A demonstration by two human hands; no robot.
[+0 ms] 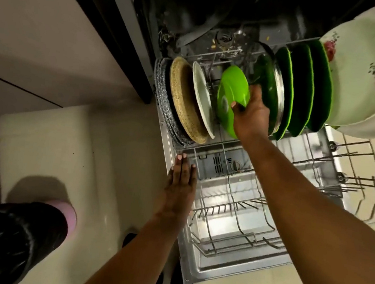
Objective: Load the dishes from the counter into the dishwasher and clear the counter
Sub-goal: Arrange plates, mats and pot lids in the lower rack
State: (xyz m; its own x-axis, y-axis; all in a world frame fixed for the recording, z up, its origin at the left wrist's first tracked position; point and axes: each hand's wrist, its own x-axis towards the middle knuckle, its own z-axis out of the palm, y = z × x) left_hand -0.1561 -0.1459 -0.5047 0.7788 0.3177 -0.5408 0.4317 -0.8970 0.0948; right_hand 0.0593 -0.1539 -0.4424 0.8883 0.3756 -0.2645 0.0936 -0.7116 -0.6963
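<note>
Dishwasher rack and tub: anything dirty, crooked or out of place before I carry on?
Yes. Food scraps litter the tub floor behind the rack, around the drain. The bright green plate leans askew between the white plate and the glass lid, with the right hand gripping it.

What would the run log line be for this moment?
step: racking plate | right hand: grips light green plate in lower rack | left hand: flat on rack edge | dishwasher: open

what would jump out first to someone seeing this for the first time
Probably the bright green plate, gripped by the right hand in the middle of the row of upright dishes in the dishwasher rack. Next, the big floral bowl at upper right. The left hand rests flat on the rack's left edge.
</note>
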